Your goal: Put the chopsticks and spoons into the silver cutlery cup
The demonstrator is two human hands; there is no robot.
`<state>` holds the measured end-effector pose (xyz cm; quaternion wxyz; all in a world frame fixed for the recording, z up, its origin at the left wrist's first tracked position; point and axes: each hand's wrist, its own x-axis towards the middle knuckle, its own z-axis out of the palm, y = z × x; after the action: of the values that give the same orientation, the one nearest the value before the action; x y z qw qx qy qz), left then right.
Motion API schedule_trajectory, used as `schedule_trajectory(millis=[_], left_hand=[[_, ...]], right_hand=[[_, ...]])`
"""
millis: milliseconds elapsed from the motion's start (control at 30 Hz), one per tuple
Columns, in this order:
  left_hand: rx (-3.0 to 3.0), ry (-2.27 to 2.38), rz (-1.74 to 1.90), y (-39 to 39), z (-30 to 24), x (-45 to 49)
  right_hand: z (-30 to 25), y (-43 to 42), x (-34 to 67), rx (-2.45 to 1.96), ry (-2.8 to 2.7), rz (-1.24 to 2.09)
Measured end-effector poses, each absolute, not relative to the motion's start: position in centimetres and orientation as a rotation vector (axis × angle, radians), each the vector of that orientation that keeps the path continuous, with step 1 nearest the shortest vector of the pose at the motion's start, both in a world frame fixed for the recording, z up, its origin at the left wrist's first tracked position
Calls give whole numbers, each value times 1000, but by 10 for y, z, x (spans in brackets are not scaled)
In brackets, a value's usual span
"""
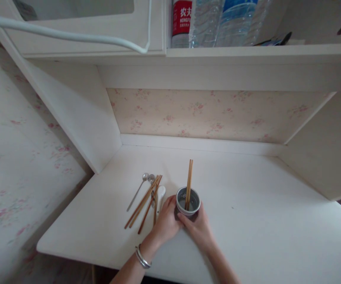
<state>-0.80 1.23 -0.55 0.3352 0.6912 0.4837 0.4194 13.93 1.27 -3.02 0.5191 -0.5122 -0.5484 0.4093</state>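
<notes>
Both of my hands are wrapped round a grey utensil holder with small holes in its inner wall. My left hand grips its left side, and my right hand closes on its right and front. A pair of wooden chopsticks stands in the holder, leaning on its far side. Left of my left hand, several loose wooden chopsticks lie crossed on the white desk. Among them are a white spoon and a long-handled metal spoon. Another metal spoon is partly covered by chopsticks.
A shelf with plastic water bottles overhangs the desk at the back. A white curved tube crosses the upper left. Side panels border the desk, and its front left corner is rounded.
</notes>
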Motion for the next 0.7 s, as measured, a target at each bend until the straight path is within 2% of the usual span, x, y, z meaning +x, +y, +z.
schedule_trajectory(millis=[300, 400, 533, 700], left_hand=[[1866, 1816, 957, 8, 23, -89], [2010, 2008, 713, 22, 26, -110], [2062, 2063, 371, 35, 20, -117], [1977, 2089, 319, 39, 13, -113]], right_hand=[[-36, 12, 145, -1261, -1240, 1034], [-34, 12, 146, -1268, -1257, 1030], [-29, 12, 147, -1281, -1267, 1039], [-26, 11, 148, -1282, -1279, 1055]])
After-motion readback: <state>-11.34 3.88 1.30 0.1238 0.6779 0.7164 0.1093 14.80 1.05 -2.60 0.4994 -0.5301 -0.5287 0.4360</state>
